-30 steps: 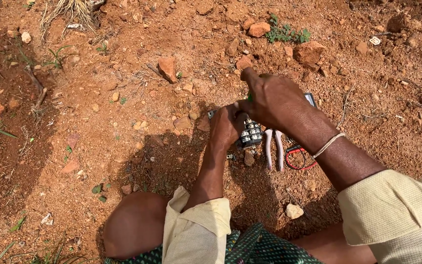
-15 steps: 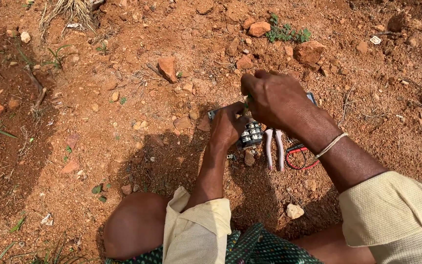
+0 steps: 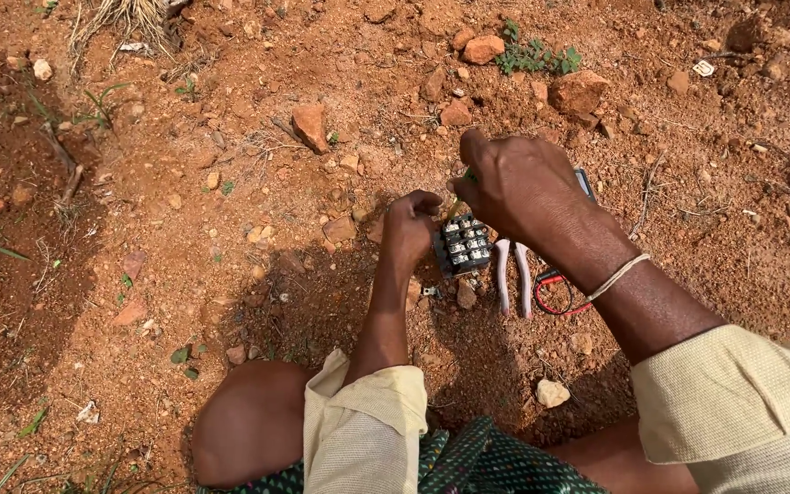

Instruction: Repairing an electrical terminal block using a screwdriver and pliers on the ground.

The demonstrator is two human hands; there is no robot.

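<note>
The small black terminal block point(image 3: 464, 247), studded with rows of silvery screw heads, sat on the red dirt close in front of the person's knees, roughly in the middle of the scene. Its long axis ran from near to far with a slight tilt, the far end leaning toward the left. It lay directly between the two hands, touching or almost touching both.

The left hand point(image 3: 411, 229) came in from the near side and pressed against the block's left edge, fingers curled tightly around that side as if steadying it. The right hand point(image 3: 516, 183) arched over the block's far right corner from above, fingers bunched and pinched together on something thin with a hint of green; it may have been a slim tool or a wire end, but the hand hid most of it, so that could not be told for certain. Of the two, the left hand was nearer to the block's body, while the right worked down onto its top.

Just right of the block lay pliers with pale pink handles point(image 3: 512, 285), pointing near, and beside them a loop of red wire point(image 3: 560, 297). Loose stones point(image 3: 310, 125) and a small green weed point(image 3: 534, 59) lay farther off.
</note>
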